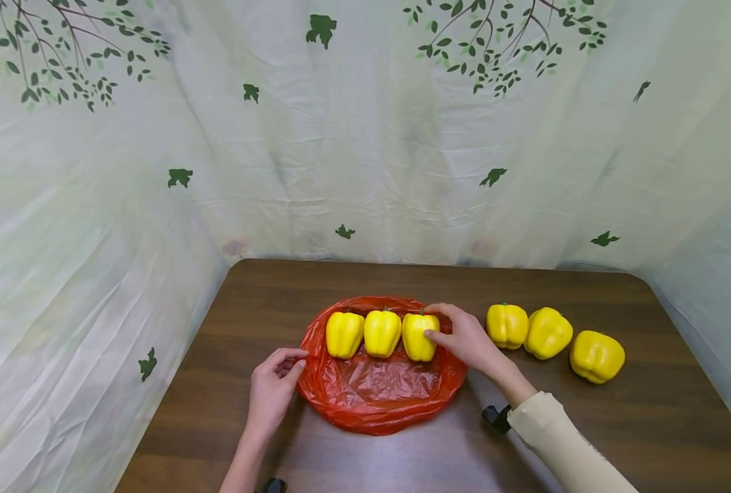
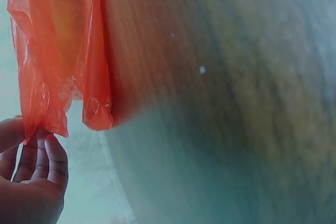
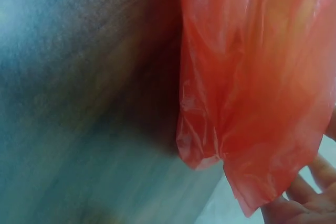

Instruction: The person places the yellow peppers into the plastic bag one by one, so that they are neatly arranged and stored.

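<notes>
A red plastic bag (image 1: 374, 414) lies spread open on the table, its rim rolled into a ring. Three yellow bell peppers stand in a row inside at the back: a left one (image 1: 344, 335), a middle one (image 1: 382, 334) and a right one (image 1: 419, 339). My left hand (image 1: 273, 387) pinches the bag's left rim; the left wrist view shows its thumb and fingers at the bag's edge (image 2: 44, 114). With thumb and fingers, my right hand (image 1: 467, 339) holds the right pepper. In the right wrist view the red plastic (image 3: 252, 103) hides that pepper and part of the hand (image 3: 304, 203).
Three more yellow bell peppers lie right of the bag: one nearest it (image 1: 506, 326), one beside that (image 1: 547, 333) and one farther right (image 1: 597, 357). The brown wooden table (image 1: 267, 294) meets a leaf-patterned cloth (image 1: 378, 171) behind and at both sides.
</notes>
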{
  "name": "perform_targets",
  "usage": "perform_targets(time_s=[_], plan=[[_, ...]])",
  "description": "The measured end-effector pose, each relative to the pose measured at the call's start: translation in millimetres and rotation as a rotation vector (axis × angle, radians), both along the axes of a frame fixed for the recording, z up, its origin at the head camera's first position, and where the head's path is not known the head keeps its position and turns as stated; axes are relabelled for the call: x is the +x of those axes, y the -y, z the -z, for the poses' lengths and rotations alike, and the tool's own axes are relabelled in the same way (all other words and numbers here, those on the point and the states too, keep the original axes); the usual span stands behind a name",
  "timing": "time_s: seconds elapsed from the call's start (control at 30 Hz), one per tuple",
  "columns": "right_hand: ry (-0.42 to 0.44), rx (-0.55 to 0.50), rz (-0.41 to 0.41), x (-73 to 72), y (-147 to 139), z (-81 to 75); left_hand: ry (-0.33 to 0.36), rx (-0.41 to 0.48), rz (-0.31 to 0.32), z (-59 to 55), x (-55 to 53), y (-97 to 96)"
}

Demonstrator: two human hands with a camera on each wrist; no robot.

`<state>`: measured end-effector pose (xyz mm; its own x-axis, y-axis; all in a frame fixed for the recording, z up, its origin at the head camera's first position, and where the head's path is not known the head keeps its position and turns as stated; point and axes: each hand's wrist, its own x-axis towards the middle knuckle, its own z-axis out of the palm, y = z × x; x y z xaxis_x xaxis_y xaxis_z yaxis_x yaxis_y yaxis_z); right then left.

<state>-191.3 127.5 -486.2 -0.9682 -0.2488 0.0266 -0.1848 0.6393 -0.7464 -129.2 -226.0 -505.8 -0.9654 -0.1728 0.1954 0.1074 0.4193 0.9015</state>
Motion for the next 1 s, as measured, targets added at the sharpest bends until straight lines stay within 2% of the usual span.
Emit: perform_targets(time_s=[0.07, 0.13, 0.27, 0.3, 0.33, 0.5, 0.73, 1.0], plan=[[-0.015, 0.001, 0.012, 1.0, 1.6, 0.9, 0.004, -0.005, -0.003, 1.2, 0.4, 0.7], [-0.028, -0.001, 0.032, 2.2, 3.0, 2.1, 0.022, -0.012, -0.002, -4.7, 2.9, -1.3], [-0.041, -0.006, 0.073, 3.7, 4.8, 4.5, 0.041, -0.024, -0.004, -5.4, 4.1, -1.6], [-0.044, -0.007, 0.078, 3.7, 5.2, 5.1, 0.037, -0.029, -0.003, -5.2, 4.4, -1.7], [-0.044, -0.011, 0.08, 3.8, 5.4, 5.4, 0.03, -0.029, -0.005, 0.3, 2.5, 0.1], [-0.038, -0.004, 0.065, 4.2, 5.9, 7.2, 0.0, -0.035, -0.005, 6.2, 0.9, 1.3], [-0.016, 0.001, 0.041, 5.3, 7.8, 8.3, 0.04, -0.028, -0.004, 3.4, 3.0, 0.2], [-0.026, -0.015, 0.055, 6.3, 12.1, 10.1, 0.034, -0.025, -0.001, 2.7, 3.6, -0.1]])
